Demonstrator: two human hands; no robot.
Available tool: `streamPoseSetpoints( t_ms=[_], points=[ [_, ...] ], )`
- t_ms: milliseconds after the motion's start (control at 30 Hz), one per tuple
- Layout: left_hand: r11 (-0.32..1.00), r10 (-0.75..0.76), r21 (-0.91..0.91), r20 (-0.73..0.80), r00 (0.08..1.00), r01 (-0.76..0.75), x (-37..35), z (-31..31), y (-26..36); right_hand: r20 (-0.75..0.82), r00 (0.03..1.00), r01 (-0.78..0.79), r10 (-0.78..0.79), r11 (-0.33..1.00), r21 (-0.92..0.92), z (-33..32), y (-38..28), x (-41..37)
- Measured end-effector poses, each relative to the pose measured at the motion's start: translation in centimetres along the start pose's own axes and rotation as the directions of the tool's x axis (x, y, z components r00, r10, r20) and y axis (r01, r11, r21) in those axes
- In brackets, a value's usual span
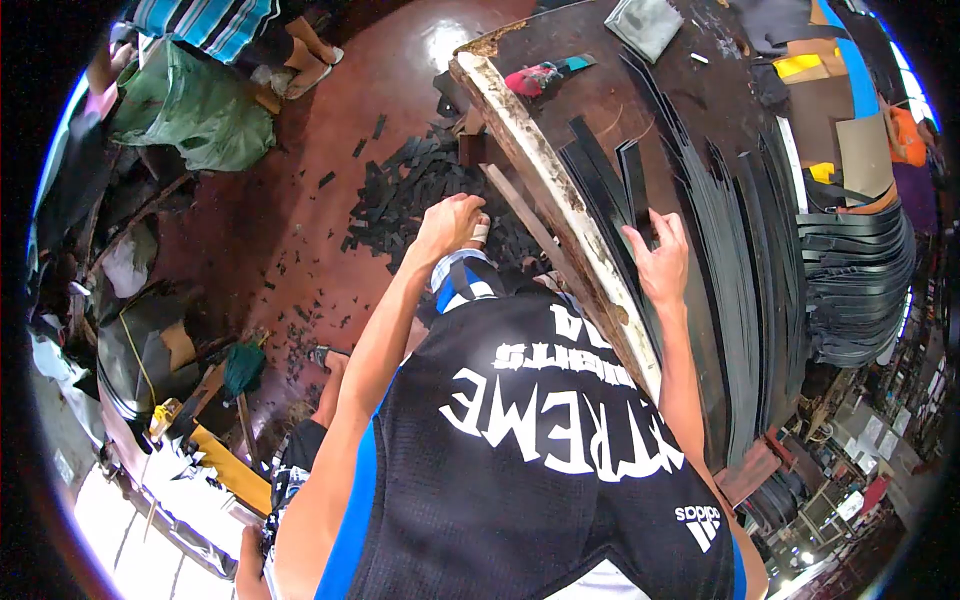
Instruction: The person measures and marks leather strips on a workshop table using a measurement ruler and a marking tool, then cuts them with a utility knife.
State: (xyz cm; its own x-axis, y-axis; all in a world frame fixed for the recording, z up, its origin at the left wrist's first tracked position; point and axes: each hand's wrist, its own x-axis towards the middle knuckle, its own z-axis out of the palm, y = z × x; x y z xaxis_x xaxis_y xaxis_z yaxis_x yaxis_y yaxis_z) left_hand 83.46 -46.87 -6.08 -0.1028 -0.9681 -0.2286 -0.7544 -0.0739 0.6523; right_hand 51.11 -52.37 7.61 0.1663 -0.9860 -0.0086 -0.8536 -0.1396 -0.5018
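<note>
My left hand (450, 226) is held out over the floor, its fingers curled together; whatever they may grip is hidden. Just below it a foot with a pale strap (480, 233) shows. My right hand (662, 258) is over the dark work table (610, 90), thumb and fingers closing around the lower end of a short black strip (631, 172). Beside that strip lie more dark strips (598, 160) along the table's edge. To the right of my right hand, long black strips (725, 270) lie side by side in a thick bundle.
A worn white beam (545, 185) edges the table. Black scraps (400, 195) pile on the red floor. Stacked black curved pieces (855, 285) stand at the right. A folded grey cloth (645, 25) and a red-and-teal object (545, 76) lie farther back. Other people sit at the left.
</note>
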Motion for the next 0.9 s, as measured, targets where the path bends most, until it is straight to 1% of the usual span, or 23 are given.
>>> streamPoseSetpoints(
  t_ms=[100, 167, 267, 333, 600, 900],
  points=[
    [1.000, -0.020, 0.001, 0.022, 1.000, 0.020, 0.1, 0.1, -0.2, -0.002, 1.000, -0.013, 0.013, 1.000, 0.008, -0.1, -0.1, 0.0],
    [0.999, -0.036, -0.001, 0.038, 0.999, 0.036, 0.1, 0.2, -0.2, -0.024, 0.999, 0.022, -0.021, 0.999, 0.034, -0.1, -0.3, 0.0],
    [0.999, -0.034, -0.015, 0.035, 0.999, 0.035, 0.1, 0.5, -0.4, -0.033, 0.999, 0.028, -0.028, 0.999, 0.014, -0.1, -0.3, -0.1],
    [0.999, -0.043, -0.009, 0.065, 0.997, 0.043, 0.1, 0.5, -0.3, -0.031, 0.999, 0.033, -0.032, 0.999, 0.010, 0.0, 0.1, -0.1],
    [0.999, -0.049, -0.012, 0.073, 0.996, 0.050, 0.0, 0.7, -0.3, -0.027, 0.999, 0.029, -0.030, 1.000, -0.009, -0.1, 0.2, 0.0],
    [0.999, -0.051, -0.011, 0.080, 0.995, 0.052, -0.1, 1.2, -0.8, -0.031, 0.999, 0.027, -0.027, 0.999, 0.023, -0.1, 0.5, -0.2]
  ],
)
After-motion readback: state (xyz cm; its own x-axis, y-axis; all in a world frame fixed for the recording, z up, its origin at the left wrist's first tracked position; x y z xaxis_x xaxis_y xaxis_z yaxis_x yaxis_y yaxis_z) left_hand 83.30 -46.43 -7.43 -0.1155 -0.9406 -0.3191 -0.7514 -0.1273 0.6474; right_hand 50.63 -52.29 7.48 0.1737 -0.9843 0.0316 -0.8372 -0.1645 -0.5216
